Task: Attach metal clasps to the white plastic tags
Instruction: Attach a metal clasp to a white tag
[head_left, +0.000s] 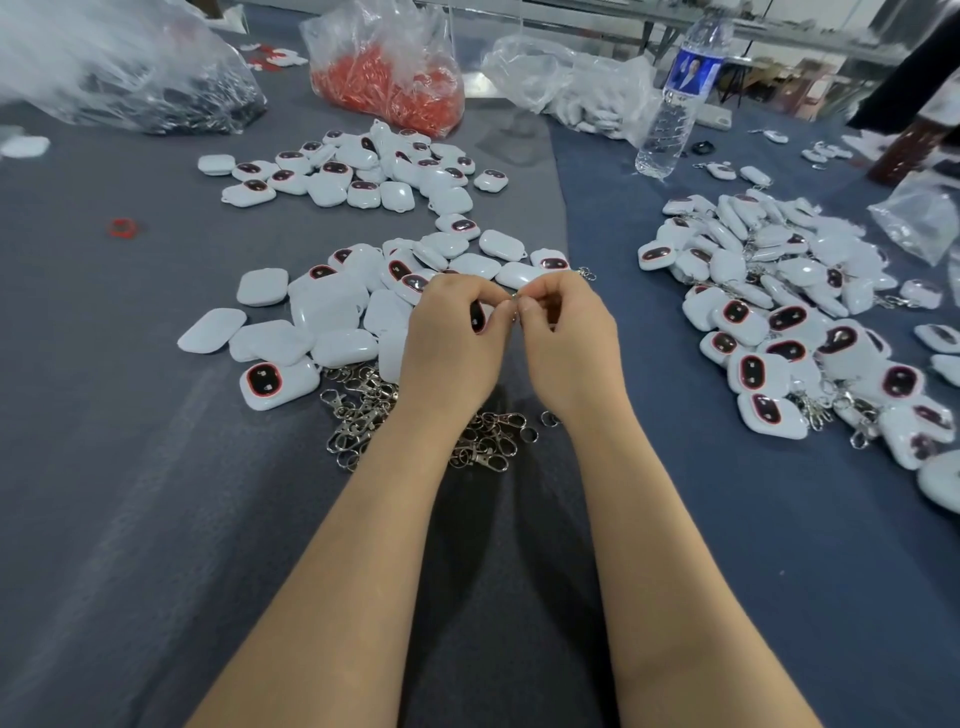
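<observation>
White plastic tags (322, 312) lie loose on the grey cloth (130, 467) just beyond the hands. They are smooth, glossy, rounded-square shells, some face down and plain, others showing a dark oval window edged in red. The left hand (452, 338) curls its fingers round one tag (477, 318), whose dark face peeps out between thumb and fingers. The right hand (566, 338) meets it, thumb and forefinger pinching a small metal piece (514, 305) at the tag's edge; its shape is too small to tell. Under both wrists sits a tangle of metal clasps (363, 410), shiny hooks with split rings. Farther off spreads a second scatter of tags (363, 171). To the right, on the blue cloth (727, 519), is a heap of tags (769, 322) with clasps attached. At the far edge stand a clear ribbed water bottle (675, 104), a crinkled bag of red pieces (389, 88), a bag of dark metal parts (156, 98) and a bag of white pieces (582, 88). A small red ring (123, 227) lies alone to the left.
</observation>
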